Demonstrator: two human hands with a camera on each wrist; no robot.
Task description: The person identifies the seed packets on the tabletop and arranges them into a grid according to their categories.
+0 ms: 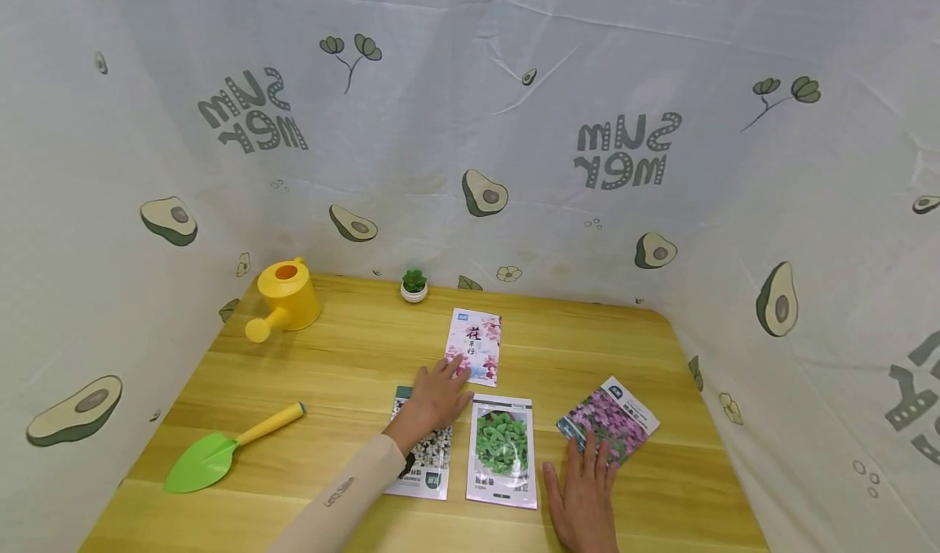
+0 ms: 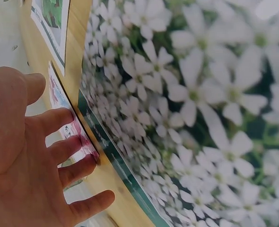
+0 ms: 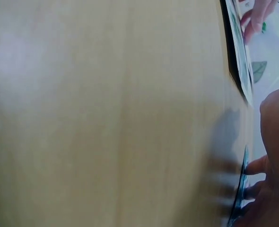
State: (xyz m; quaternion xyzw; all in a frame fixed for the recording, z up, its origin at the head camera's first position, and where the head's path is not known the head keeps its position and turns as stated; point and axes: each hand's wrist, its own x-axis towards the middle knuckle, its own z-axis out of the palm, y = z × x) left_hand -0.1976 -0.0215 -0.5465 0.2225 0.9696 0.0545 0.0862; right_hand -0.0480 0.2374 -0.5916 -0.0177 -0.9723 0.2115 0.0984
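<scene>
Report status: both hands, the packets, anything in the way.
Left hand touching pink-blossom packet. Right hand touching purple-flower packet. Green-leaf packet between them. Left arm partly covering white-flower packet; nothing seen blocking either hand.

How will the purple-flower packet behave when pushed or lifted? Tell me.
The purple-flower packet, lying flat on the table, should probably slide rather than roll or tip when pushed. Its thin edge under the right hand, seen in the right wrist view, suggests that it is light and may flex if lifted by a corner.
</scene>
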